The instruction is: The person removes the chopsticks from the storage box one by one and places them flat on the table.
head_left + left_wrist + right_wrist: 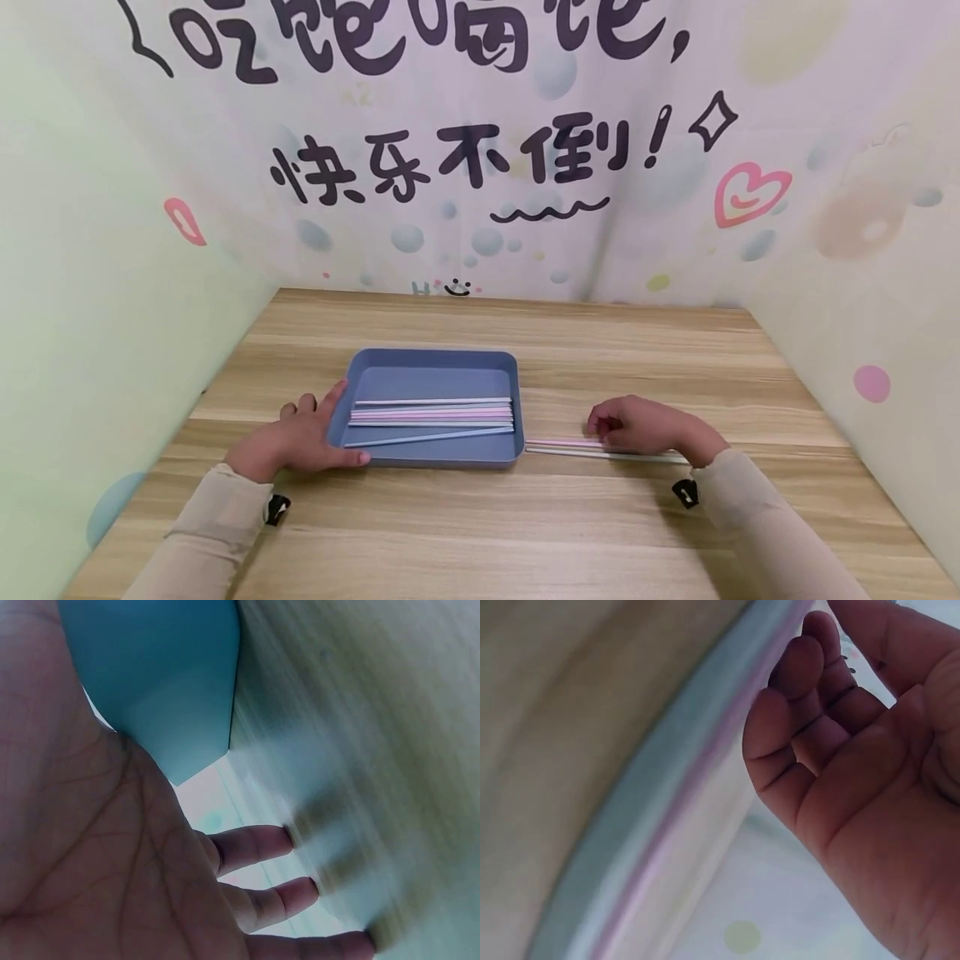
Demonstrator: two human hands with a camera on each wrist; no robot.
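Note:
A blue rectangular tray (435,358) stands on the table, holding several thin pastel sticks (431,414) laid lengthwise. My left hand (303,437) rests against the tray's left end, its thumb along the front edge and its index finger at the left rim. In the left wrist view the tray's outer wall (165,690) is beside the palm, with three fingers spread over the table. Right of the tray, my right hand (645,427) is over a few loose sticks (562,448). Its fingers (769,731) curl beside the sticks (664,832); the pinch between thumb and index finger is hidden.
The wood-grain table (465,533) extends in front of and behind the tray. A printed cloth (480,250) with dark lettering hangs along the back edge, and pale walls stand at left and right. A black strap piece (685,493) hangs at the right wrist.

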